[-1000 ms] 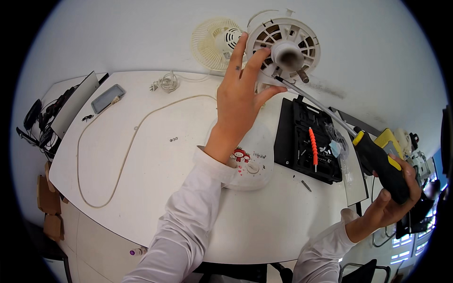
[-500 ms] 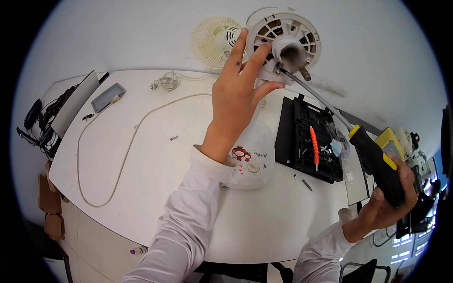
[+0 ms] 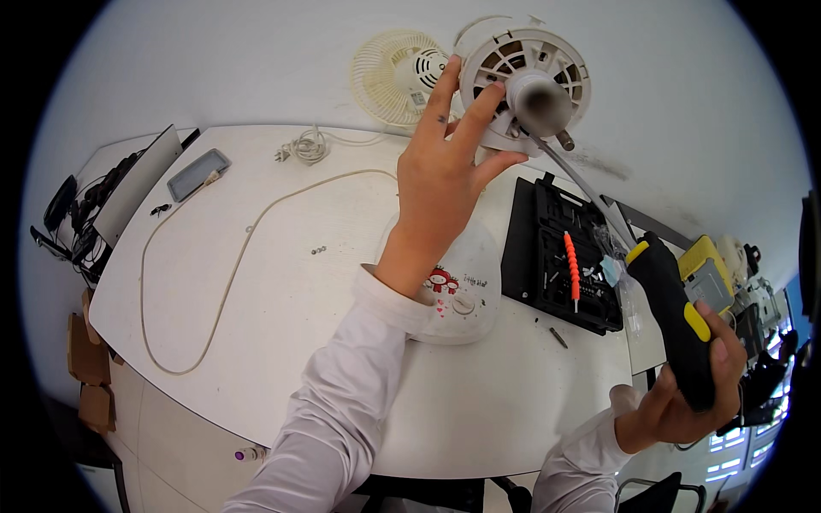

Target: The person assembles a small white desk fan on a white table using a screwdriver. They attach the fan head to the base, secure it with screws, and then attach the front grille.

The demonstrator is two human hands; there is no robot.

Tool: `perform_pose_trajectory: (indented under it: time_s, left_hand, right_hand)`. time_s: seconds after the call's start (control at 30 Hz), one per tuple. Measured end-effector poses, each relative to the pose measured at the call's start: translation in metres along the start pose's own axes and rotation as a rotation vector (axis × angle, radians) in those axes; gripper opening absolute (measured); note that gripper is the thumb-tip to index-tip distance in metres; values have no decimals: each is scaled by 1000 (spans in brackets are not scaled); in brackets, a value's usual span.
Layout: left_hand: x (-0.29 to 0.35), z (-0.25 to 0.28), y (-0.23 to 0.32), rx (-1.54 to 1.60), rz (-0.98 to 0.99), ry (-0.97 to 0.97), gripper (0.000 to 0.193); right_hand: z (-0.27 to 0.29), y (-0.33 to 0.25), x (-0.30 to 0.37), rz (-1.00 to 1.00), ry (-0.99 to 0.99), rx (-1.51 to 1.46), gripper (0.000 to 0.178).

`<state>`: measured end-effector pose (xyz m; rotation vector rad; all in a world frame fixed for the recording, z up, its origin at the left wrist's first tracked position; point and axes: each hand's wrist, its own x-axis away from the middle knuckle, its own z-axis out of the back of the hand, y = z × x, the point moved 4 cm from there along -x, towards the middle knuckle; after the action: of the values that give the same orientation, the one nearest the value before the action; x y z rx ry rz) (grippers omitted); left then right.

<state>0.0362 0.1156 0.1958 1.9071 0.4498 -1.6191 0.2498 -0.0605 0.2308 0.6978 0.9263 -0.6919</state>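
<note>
At the far side of the white table (image 3: 282, 299), the round, slotted, white plastic fan housing (image 3: 522, 79) is above the white, rounded base (image 3: 462, 278). The left hand (image 3: 438, 175) has its fingers spread against the housing's left side; if they clamp it, I cannot tell. The right hand (image 3: 697, 389) is closed around the black-and-yellow screwdriver (image 3: 671, 308), its tip near the housing's lower part. Small metal pieces (image 3: 319, 250) already lie loose at left; the screwdriver work seems not yet finished.

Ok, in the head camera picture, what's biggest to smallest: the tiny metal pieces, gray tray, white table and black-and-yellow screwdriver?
1. White table
2. Black-and-yellow screwdriver
3. Gray tray
4. Tiny metal pieces
</note>
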Motion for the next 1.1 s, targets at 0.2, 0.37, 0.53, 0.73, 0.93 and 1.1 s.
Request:
perform_pose_trajectory:
  time_s: [0.2,0.37,0.53,0.73,0.93,1.1]
  left_hand:
    - [-1,1,1,-19,-13,-3,64]
    - [0,1,1,-24,-3,-12,64]
    - [0,1,1,-11,1,-7,63]
    - [1,0,2,-1,14,-4,63]
    - [0,1,0,0,7,-19,63]
    - [2,-1,-2,24,12,-4,62]
  right_hand:
    - [1,-9,-2,20,-75,18,43]
    - [1,-8,-4,44,-183,7,71]
    - [0,-12,-4,51,-171,-9,71]
    - [-5,-19,-4,39,-74,-26,49]
    - [1,-30,0,-26,-54,104,43]
    - [-3,-33,0,43,-25,255,39]
